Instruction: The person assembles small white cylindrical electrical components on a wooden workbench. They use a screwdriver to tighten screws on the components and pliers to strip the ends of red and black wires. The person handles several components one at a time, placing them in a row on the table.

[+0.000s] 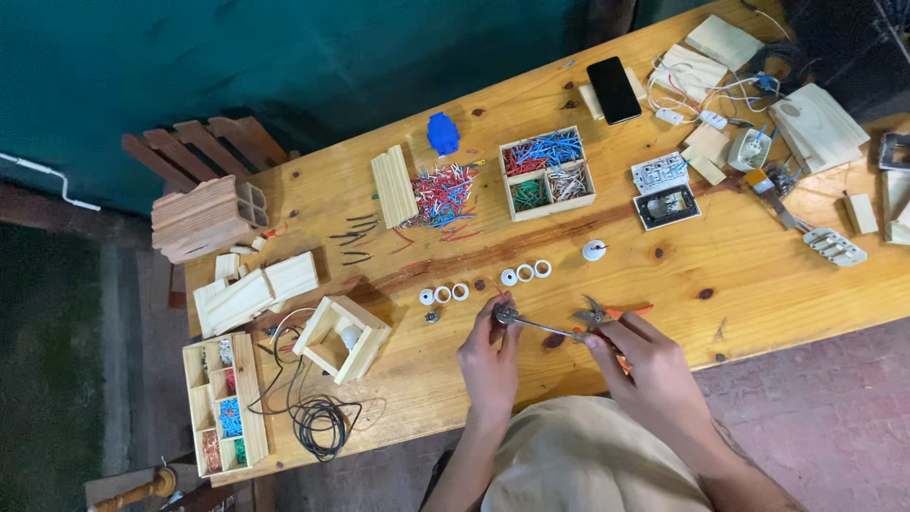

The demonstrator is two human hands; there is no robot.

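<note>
Your left hand (488,353) pinches a small round metal fitting (505,314) with a thin wire; your right hand (637,358) grips orange-handled pliers (595,314), just below the white plastic rings (524,273).

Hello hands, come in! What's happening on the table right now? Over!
Left hand pinching small round metal part. Right hand holding orange-handled pliers on its thin wire. White rings lie just beyond, apart.
</note>
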